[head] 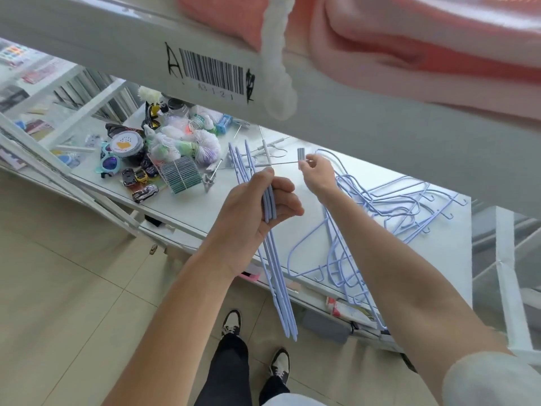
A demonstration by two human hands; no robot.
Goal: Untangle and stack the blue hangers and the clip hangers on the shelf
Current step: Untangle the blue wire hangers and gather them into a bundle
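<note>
Above the white shelf (307,183), the left hand (257,212) is gripping a bundle of blue hangers (276,273) — long axis running steeply from the shelf down toward the floor — while the right hand (317,174) is pinching the thin rod of a clip hanger (281,164), which is lying roughly level and pointing left. Judged from here, the rod is crossing the bundle's upper ends, so pulling sideways could snag it; the tangled blue hangers (389,212) are lying loose just beside.

Toy cars (140,183), sunglasses (109,162) and a black jar (128,148) lie clustered together
</note>
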